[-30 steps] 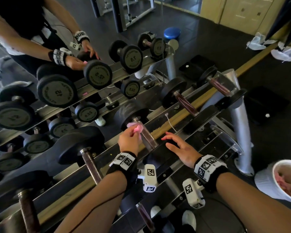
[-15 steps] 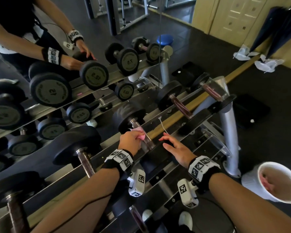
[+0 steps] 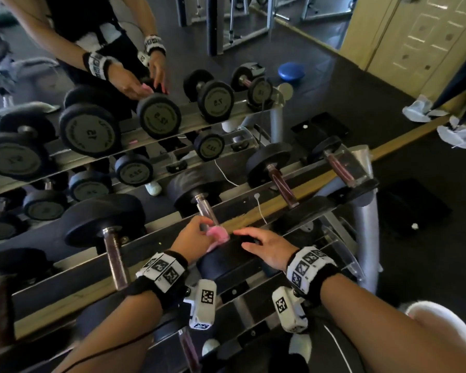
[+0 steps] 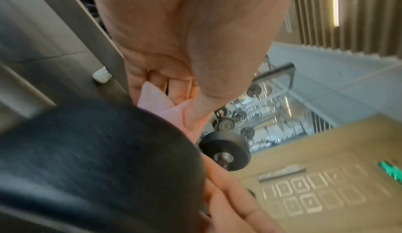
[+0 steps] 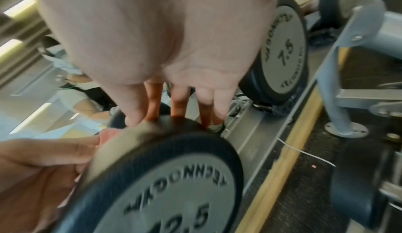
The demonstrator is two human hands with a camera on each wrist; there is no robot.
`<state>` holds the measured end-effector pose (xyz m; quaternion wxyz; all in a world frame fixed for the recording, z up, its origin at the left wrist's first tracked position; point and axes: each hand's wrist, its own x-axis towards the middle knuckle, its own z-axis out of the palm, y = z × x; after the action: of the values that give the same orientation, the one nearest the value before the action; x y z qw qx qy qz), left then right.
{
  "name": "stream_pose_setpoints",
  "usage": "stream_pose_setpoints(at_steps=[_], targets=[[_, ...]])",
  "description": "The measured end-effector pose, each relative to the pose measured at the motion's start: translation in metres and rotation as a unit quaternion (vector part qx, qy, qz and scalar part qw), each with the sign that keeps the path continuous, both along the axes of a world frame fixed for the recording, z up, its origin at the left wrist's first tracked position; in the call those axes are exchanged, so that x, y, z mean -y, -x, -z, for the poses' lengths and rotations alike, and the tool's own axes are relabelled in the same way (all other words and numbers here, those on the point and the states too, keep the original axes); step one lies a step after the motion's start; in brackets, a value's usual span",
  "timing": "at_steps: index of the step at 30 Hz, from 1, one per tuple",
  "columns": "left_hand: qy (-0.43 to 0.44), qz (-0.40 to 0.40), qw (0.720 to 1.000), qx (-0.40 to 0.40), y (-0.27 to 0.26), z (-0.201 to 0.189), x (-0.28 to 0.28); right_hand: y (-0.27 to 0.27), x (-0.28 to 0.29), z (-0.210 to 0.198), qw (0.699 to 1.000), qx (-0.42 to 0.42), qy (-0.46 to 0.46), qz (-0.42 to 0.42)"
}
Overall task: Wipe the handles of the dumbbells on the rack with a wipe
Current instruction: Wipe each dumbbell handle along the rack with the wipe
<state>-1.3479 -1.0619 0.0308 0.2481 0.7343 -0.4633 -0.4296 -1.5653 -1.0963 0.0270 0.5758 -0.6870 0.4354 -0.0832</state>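
My left hand [image 3: 207, 230] grips a pink wipe [image 3: 218, 235] wrapped round the near end of a metal dumbbell handle [image 3: 206, 207] on the top tier of the rack [image 3: 342, 254]. In the left wrist view, its fingers [image 4: 174, 90] curl over the wipe [image 4: 155, 100] behind the black near head [image 4: 97, 159]. My right hand [image 3: 244, 238] lies with straight fingers on top of that head [image 3: 226, 262]. The right wrist view shows its fingers [image 5: 178, 106] resting on the rim of the head, marked 12.5 [image 5: 174, 185].
More dumbbells sit on the rack to the left [image 3: 113, 246] and right [image 3: 280, 184]. A mirror [image 3: 226, 63] behind the rack repeats the dumbbells and the person. The grey rack post [image 3: 366, 238] and a white bin [image 3: 441, 327] stand at the right.
My left hand has slid the wipe along the handle from near the far head towards me, up to the near head. The right hand has stayed on the near head.
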Motion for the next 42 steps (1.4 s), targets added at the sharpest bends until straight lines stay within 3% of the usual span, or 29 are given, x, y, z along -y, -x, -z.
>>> stream_pose_setpoints(at_steps=[5, 11, 17, 22, 25, 29, 35, 42], targets=[[0.077, -0.103, 0.988, -0.079, 0.043, -0.011, 0.018, 0.032, 0.036, -0.03, 0.998, 0.036, 0.036, -0.021], [0.128, -0.183, 0.961, -0.16, 0.088, -0.003, 0.048, 0.088, 0.085, -0.054, 0.99, 0.049, 0.127, 0.022], [0.141, -0.241, 0.944, -0.172, 0.127, 0.011, 0.077, 0.121, 0.114, -0.038, 0.982, -0.024, 0.19, -0.009], [0.118, -0.258, 0.95, -0.13, 0.149, 0.027, 0.104, 0.133, 0.117, -0.008, 0.973, -0.029, 0.225, 0.041], [0.117, -0.269, 0.947, -0.132, 0.155, 0.039, 0.119, 0.137, 0.121, 0.008, 0.978, -0.044, 0.184, 0.087], [0.09, -0.277, 0.949, -0.122, 0.157, 0.048, 0.14, 0.143, 0.127, 0.021, 0.992, -0.031, 0.021, 0.123], [0.075, -0.293, 0.946, -0.114, 0.153, 0.049, 0.172, 0.146, 0.134, 0.031, 0.993, -0.031, -0.008, 0.117], [0.052, -0.233, 0.963, -0.123, 0.161, 0.051, 0.176, 0.147, 0.134, 0.032, 0.994, -0.041, -0.007, 0.104]])
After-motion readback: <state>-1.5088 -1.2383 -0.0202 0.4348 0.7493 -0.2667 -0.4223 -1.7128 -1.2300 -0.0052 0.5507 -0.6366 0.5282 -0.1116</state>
